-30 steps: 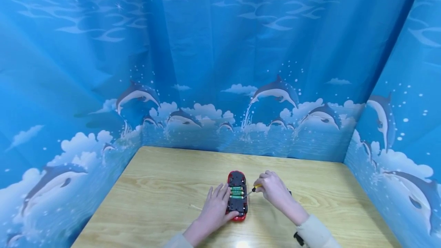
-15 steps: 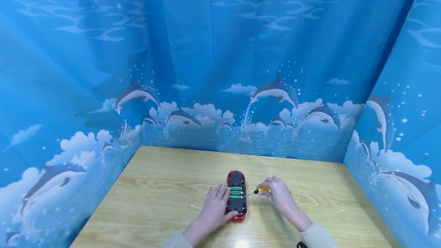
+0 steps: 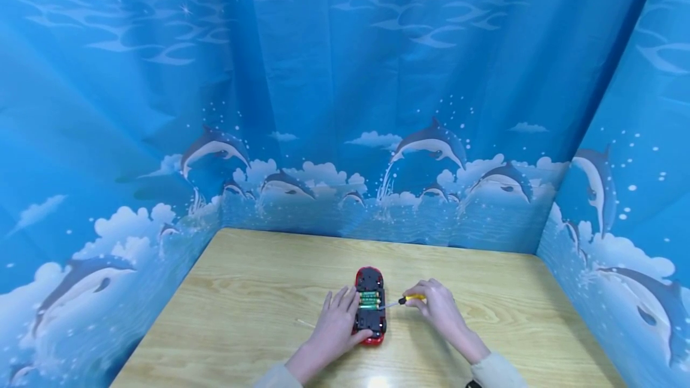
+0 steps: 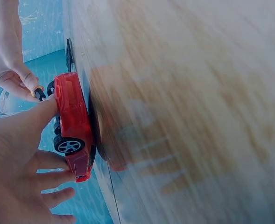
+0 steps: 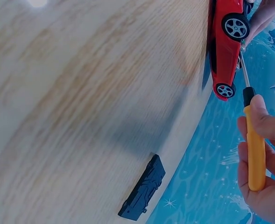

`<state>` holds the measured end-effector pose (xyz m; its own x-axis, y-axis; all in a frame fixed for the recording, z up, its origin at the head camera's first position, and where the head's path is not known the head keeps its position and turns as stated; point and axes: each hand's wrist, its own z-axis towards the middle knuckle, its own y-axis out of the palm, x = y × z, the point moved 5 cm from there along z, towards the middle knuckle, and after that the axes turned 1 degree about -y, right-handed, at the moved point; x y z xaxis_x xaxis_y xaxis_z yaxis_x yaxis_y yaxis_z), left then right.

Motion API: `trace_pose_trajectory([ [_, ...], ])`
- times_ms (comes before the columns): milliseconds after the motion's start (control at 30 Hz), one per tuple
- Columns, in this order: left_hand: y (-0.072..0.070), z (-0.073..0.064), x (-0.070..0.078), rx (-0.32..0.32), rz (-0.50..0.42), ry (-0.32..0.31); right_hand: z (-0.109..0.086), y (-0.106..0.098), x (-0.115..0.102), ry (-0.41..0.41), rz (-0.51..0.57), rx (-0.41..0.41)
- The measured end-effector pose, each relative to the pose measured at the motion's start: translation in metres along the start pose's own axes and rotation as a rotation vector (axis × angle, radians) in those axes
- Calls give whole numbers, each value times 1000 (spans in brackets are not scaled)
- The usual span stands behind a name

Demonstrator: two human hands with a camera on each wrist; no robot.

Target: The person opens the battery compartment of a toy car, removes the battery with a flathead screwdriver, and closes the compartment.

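A red toy car (image 3: 369, 323) lies wheels-up on the table, its black underside facing me. Several green batteries (image 3: 369, 300) sit side by side in its open compartment. My left hand (image 3: 333, 323) rests on the car's left side, fingers mostly straight and thumb across the near end. In the left wrist view, the thumb touches the upturned car (image 4: 74, 105). My right hand (image 3: 439, 309) grips the yellow handle of a screwdriver (image 5: 255, 149), thumb on top and fingers curled beneath. Its shaft reaches the compartment edge by the nearest battery; the exact tip contact is hidden.
In the right wrist view, a black plastic cover (image 5: 143, 189) lies on the wooden table (image 3: 259, 280), to the car's right. A thin pale stick (image 3: 305, 323) lies beside my left hand. A blue dolphin-print curtain (image 3: 345, 106) surrounds the table's back and sides.
My right hand has moved slightly right and nearer to me, tilting the screwdriver flatter, with its tip staying at the batteries. My left hand and the car have hardly moved.
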<state>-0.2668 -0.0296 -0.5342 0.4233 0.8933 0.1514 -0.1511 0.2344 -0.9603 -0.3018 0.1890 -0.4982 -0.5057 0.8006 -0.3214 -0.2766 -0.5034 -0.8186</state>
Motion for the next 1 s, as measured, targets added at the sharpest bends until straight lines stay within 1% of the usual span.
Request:
trace_pose_trajectory([
  [267, 0, 0, 0, -1, 7, -4, 0, -2, -3, -58, -16, 29],
  [333, -1, 0, 0, -1, 9, -5, 1, -3, -3, -61, -15, 33],
  [433, -1, 0, 1, -4, 11, -7, 1, -3, -2, -44, -12, 36],
  [667, -3, -1, 1, -14, 10, -15, 1, -5, 4, 48, -3, 23],
  [833, -3, -1, 1, -22, 10, -21, 0, -6, 5, 66, 9, 20],
  [1000, -2, -1, 1, -39, 10, -28, 0, -6, 5, 74, 21, 35],
])
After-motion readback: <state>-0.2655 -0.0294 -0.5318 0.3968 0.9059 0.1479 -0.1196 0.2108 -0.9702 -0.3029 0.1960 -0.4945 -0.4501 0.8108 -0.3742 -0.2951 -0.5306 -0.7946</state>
